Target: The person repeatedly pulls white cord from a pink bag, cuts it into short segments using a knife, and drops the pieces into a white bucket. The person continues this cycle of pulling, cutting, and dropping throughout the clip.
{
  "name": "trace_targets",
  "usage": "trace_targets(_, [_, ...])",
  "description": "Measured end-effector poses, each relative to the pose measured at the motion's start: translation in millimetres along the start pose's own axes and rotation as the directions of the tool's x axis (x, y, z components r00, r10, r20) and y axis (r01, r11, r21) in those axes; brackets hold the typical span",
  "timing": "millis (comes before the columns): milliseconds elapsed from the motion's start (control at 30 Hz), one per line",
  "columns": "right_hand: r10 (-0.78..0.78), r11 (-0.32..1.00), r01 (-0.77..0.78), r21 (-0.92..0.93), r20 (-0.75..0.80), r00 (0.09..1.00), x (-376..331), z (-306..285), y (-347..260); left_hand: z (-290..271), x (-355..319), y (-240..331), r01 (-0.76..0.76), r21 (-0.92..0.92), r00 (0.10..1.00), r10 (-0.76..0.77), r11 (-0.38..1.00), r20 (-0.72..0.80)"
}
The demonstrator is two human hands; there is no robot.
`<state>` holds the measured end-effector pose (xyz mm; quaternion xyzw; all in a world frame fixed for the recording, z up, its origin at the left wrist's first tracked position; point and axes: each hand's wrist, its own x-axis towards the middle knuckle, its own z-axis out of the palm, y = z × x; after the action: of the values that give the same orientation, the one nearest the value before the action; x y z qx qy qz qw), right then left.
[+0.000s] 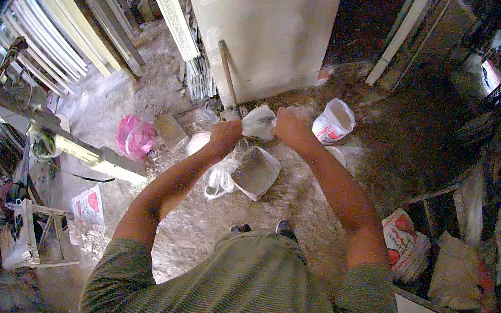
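Note:
My left hand [225, 136] and my right hand [296, 126] are both raised in front of me with the fingers closed. Between them stretches a pale, stringy white bundle [258, 123], which looks like loose fibre, and each fist grips an end of it. Beneath the hands a squarish grey container [259, 174] sits on the floor. Beside it lies a white plastic bag [219, 180]. To the right of my right hand is a white bucket [334, 122] with red print. What lies directly behind my left fist is partly hidden.
A pink bag [136, 136] rests on the dusty floor at left. A long wooden handle [228, 76] leans against the pale panel [261, 36]. Printed sacks [404, 245] stand at right. Long white mouldings [48, 22] lean far left, above a wooden beam [99, 161].

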<state>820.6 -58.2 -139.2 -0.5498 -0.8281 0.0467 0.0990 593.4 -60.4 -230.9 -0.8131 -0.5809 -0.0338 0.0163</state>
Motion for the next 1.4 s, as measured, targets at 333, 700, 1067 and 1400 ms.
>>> trace_targets(333, [0.334, 0.937, -0.315, -0.149, 0.127, 0.934, 5, -15, 100, 11, -30, -52, 0.125, -0.129, 0.985, -0.107, 0.984, 0.134])
trace_targets(700, [0.185, 0.965, -0.182, 0.187, 0.003, 0.983, -25, -76, 85, -19, -25, -47, 0.261, -0.76, 0.963, -0.113, 0.595, 0.243])
trace_targets(1067, [0.103, 0.994, -0.106, 0.011, -0.369, 0.924, 14, -5, 63, -10, 23, 42, 0.326, -0.703, 0.943, -0.272, 0.633, 0.192])
trace_targets(1400, [0.033, 0.476, 0.079, 0.876, -0.107, 0.994, -43, 46, 68, 37, 58, 59, 0.207, -0.975, 0.774, -0.597, -0.08, 0.213])
